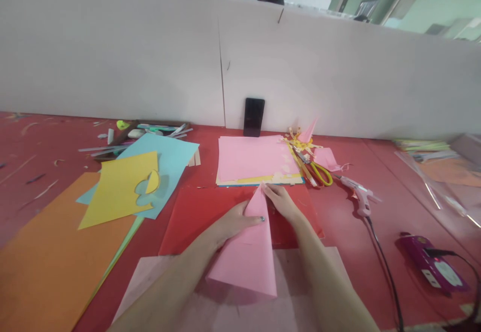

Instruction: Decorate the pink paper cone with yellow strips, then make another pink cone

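A sheet of pink paper (250, 257) is rolled into a cone, its tip pointing away from me and its wide end toward me. My left hand (240, 219) grips the cone's left side, thumb lying across the top; its other fingers are hidden. At the narrow tip, my right hand (278, 199) pinches the paper with its fingertips. Under the cone lie a red board (184, 217) and a pale sheet (143, 277) nearer to me. Beyond the tip rests a stack of pink sheets (248, 156).
A black phone (254, 116) leans on the white partition (150, 51). Yellow-handled scissors (321, 173), a pink glue gun (361, 194) and a purple power box (432, 262) lie to the right. Yellow (116, 187), blue (175, 156) and orange paper (56, 252) cover the left.
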A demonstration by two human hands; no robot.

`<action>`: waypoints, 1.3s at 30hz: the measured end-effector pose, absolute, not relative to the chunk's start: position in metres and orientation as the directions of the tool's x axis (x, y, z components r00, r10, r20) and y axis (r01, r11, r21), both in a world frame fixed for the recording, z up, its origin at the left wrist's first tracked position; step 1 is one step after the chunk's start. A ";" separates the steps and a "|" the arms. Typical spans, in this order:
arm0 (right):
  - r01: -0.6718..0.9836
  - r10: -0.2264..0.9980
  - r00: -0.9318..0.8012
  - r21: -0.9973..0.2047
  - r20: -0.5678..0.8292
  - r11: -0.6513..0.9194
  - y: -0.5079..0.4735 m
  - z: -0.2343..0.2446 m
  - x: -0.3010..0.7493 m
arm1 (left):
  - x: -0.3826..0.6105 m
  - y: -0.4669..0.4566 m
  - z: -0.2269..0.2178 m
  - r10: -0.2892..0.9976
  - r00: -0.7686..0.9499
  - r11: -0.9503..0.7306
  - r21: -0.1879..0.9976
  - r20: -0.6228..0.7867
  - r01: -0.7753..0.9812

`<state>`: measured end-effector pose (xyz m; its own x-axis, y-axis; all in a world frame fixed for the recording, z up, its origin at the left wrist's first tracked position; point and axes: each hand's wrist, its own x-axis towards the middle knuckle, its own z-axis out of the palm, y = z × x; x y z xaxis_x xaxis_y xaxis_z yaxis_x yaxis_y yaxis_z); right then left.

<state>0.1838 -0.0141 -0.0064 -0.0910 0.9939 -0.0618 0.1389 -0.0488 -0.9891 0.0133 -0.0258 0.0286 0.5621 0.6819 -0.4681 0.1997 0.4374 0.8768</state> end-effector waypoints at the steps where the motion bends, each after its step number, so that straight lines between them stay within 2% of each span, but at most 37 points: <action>1: 0.100 0.991 -0.095 -0.991 -0.097 -0.088 -0.014 -0.006 0.184 | 0.013 -0.026 0.029 0.675 0.572 0.437 0.877 -0.466 0.199; 4: -0.046 0.976 -0.114 -0.981 -0.184 -0.190 -0.014 -0.006 0.186 | 0.012 -0.027 0.030 0.644 0.603 0.432 0.874 -0.471 0.222; 7: -0.229 0.972 -0.144 -0.950 -0.185 -0.214 -0.014 -0.006 0.188 | 0.011 -0.027 0.031 0.615 0.638 0.403 0.880 -0.464 0.252; 10: -0.396 0.954 -0.250 -0.881 -0.168 -0.258 -0.015 -0.005 0.189 | 0.010 -0.027 0.033 0.598 0.662 0.372 0.888 -0.452 0.270; 15: -0.523 0.924 -0.351 -0.786 -0.152 -0.329 -0.016 -0.005 0.186 | 0.010 -0.028 0.036 0.572 0.701 0.325 0.903 -0.426 0.283; 20: -0.575 0.900 -0.427 -0.742 -0.088 -0.345 -0.018 -0.008 0.185 | 0.010 -0.028 0.036 0.556 0.710 0.346 0.897 -0.432 0.275; 29: -0.560 0.887 -0.456 -0.751 -0.071 -0.348 -0.019 -0.012 0.186 | 0.008 -0.027 0.032 0.457 0.791 0.436 0.878 -0.406 0.198; 34: -0.585 0.880 -0.473 -0.733 -0.038 -0.346 -0.018 -0.010 0.185 | 0.008 -0.026 0.030 0.462 0.812 0.434 0.889 -0.358 0.145; 39: -0.591 0.884 -0.465 -0.729 -0.041 -0.345 -0.018 -0.009 0.184 | 0.008 -0.027 0.040 0.417 0.826 0.554 0.826 -0.379 0.099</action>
